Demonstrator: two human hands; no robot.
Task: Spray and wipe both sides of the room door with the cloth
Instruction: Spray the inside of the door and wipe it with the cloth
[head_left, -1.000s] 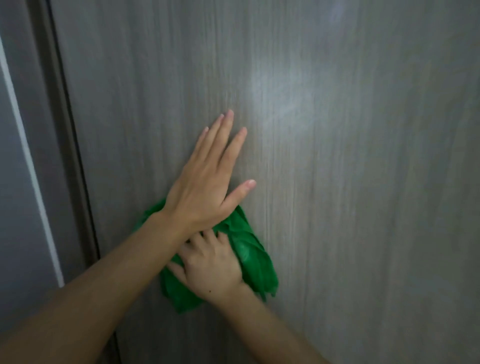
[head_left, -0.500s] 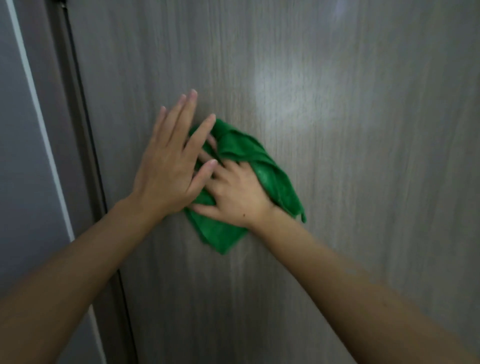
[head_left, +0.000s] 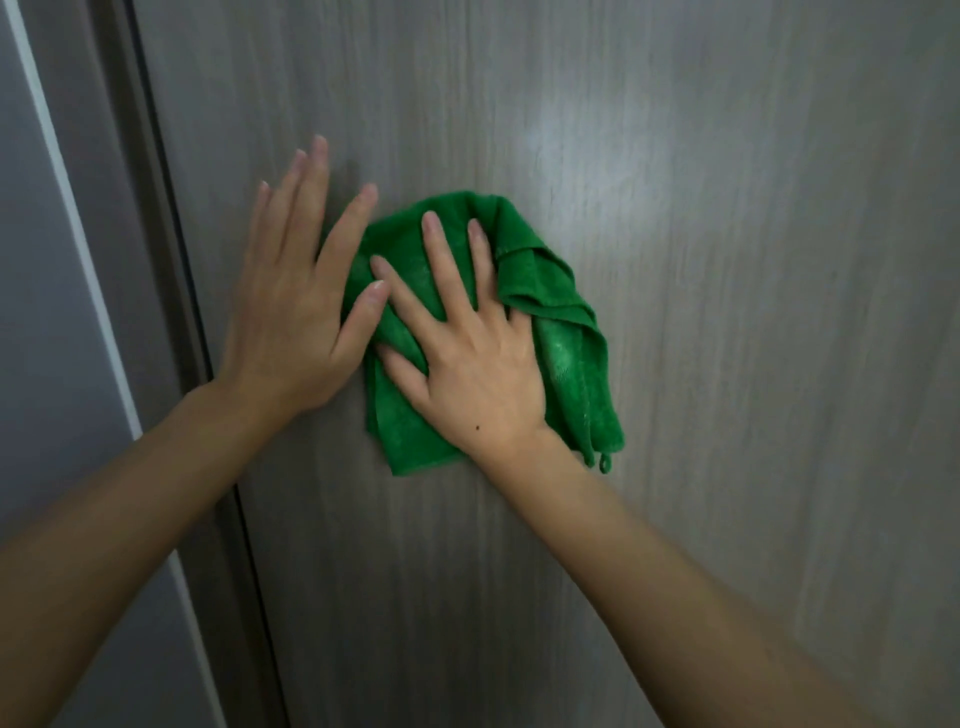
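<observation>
Flat against the door (head_left: 727, 364), the right hand (head_left: 467, 358) presses a green cloth (head_left: 561, 338) to the grey wood-grain panel. Its fingers are straight and spread wide over the fabric, with the palm on the cloth's lower middle; one finger on its right side is partly tucked under a fold. The cloth is crumpled, not smoothed out. It bunches into folds along its upper right edge, and a small hanging loop shows at its lower right corner. It sits near the middle of the view, left of a pale glare patch on the door.

Just beside it, the left hand (head_left: 291, 312) lies on the door as well, fingers straight and close together, pointing up. Its palm rests on bare panel. Its thumb and forefinger overlap the cloth's left edge, and the thumb tip touches or nearly touches the right hand's forefinger; which of the two cannot be told. Neither hand curls round anything.

Both forearms reach in from the bottom of the view, the left from the lower left corner, the right from the lower right. Left of the hands, the door's edge meets a dark gap, then a grey frame (head_left: 171, 291) running slantwise down the view. Beyond that is a lighter wall (head_left: 31, 312) with a thin white strip along it.
</observation>
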